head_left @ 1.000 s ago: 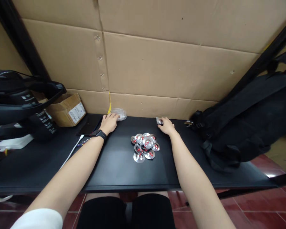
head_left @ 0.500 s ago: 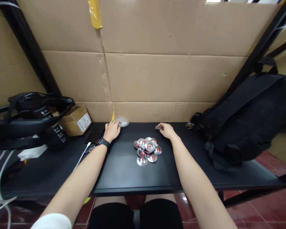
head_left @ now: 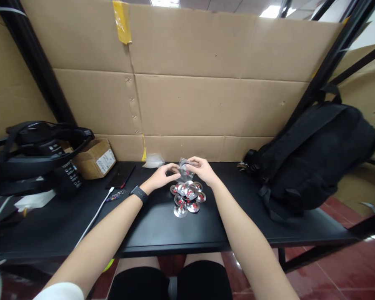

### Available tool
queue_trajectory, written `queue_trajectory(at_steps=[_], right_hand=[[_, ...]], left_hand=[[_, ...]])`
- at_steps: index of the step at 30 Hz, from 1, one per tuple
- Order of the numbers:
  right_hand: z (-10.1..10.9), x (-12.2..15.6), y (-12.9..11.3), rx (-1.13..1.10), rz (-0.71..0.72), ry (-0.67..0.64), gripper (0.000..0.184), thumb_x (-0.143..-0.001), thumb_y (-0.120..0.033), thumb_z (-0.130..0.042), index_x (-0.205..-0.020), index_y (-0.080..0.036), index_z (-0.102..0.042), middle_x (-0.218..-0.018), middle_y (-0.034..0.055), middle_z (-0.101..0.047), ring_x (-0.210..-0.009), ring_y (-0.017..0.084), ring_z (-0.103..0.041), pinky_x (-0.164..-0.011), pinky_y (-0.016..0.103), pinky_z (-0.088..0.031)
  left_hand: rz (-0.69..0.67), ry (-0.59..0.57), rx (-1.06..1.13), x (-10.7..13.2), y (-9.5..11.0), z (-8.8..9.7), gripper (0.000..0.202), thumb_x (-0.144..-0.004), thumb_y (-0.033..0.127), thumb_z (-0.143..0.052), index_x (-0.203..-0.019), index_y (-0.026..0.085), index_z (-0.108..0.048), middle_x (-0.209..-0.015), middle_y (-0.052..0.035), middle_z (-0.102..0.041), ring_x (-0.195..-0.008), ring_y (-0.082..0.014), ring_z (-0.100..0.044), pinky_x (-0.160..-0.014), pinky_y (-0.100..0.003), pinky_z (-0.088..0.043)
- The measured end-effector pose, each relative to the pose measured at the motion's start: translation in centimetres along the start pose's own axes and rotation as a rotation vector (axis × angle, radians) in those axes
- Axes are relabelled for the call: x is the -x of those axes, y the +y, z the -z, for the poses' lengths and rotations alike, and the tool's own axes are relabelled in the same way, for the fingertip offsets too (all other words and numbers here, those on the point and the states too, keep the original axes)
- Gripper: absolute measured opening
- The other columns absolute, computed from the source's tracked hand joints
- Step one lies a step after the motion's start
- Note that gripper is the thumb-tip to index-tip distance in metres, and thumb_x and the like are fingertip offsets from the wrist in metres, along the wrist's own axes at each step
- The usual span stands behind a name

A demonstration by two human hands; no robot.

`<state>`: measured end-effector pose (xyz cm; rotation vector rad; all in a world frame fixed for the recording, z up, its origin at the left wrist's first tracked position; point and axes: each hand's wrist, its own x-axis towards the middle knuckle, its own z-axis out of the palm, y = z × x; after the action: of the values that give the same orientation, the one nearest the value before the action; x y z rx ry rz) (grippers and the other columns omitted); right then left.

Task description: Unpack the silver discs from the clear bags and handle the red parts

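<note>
Both bare arms reach forward from the bottom corners, left forearm point(head_left: 112, 235) and right forearm point(head_left: 239, 225) angling inward, bare hands near each other at mid-view, not overlapping. Left hand point(head_left: 163, 176) turned inward, fingers bent toward the right hand, thumb stretched out below them w/ visible gap, left wrist point(head_left: 148, 187) roughly in line with forearm. Right hand point(head_left: 201, 170) curled in a pinch, knuckles up, fingertips pointing left, right wrist point(head_left: 215, 183) slightly bent inward.
</note>
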<state>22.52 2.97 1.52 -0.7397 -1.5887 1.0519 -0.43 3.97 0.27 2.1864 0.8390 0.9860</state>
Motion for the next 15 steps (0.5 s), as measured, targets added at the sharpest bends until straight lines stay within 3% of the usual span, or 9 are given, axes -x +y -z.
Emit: queue_trajectory(at_steps=[4,15], right_hand=[[-0.18,0.13,-0.07,-0.033,-0.01,0.02,0.032,-0.076,-0.045,-0.08,-0.093,-0.019,-0.073,-0.087,0.0043,-0.076,-0.074,0.018,-0.068,-0.066,0.028,-0.051],[0.02,0.22,-0.06,0.061,0.018,0.024,0.03,-0.08,-0.048,-0.076,-0.087,-0.019,-0.075,-0.079,0.0042,-0.073,-0.06,0.013,-0.057,-0.059,0.027,-0.045]], left_hand=[[-0.005,-0.083,0.046,-0.02,1.0,-1.28,0.029,-0.089,0.043,-0.065,-0.091,0.015,-0.071,-0.086,-0.0049,-0.075,-0.08,-0.0181,-0.068,-0.08,-0.03,-0.052],[0.025,0.01,0.065,-0.04,1.13,-0.9,0.024,-0.086,0.036,-0.069,-0.098,0.016,-0.076,-0.095,-0.0066,-0.078,-0.087,-0.0193,-0.071,-0.081,-0.03,-0.055]])
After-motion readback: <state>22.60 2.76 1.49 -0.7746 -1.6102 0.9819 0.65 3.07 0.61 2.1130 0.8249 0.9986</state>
